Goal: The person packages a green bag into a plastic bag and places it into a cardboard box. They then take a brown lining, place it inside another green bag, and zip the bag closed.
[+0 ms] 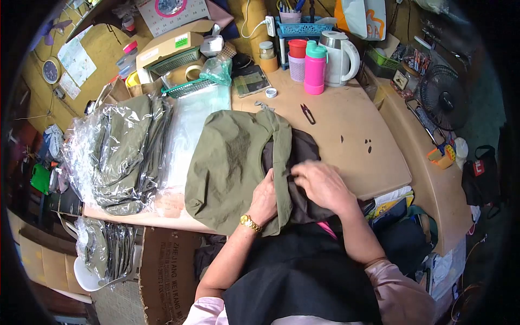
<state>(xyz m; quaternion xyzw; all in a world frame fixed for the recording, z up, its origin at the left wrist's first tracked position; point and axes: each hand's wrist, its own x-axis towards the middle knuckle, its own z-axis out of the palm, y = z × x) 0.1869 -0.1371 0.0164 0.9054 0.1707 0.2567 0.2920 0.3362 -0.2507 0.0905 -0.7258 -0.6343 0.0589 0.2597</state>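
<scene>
An olive green fabric piece [230,157] with a dark lining [306,192] lies at the near edge of the table. My left hand [265,199], with a gold watch at the wrist, has its fingers closed on the olive edge where it meets the lining. Over the dark lining is my right hand [319,183], its fingers bent and slightly blurred near that edge; whether they hold anything is hidden. Small black-and-red snips [308,114] lie beyond the fabric. Olive items in clear plastic bags [124,146] are piled to the left.
Clear plastic sheets [189,130] lie between the bagged pile and the fabric. At the back stand a pink bottle [314,73], a kettle [337,59] and a cardboard box [173,46]. A fan [444,97] is at the right, a tape roll [271,93] behind the fabric.
</scene>
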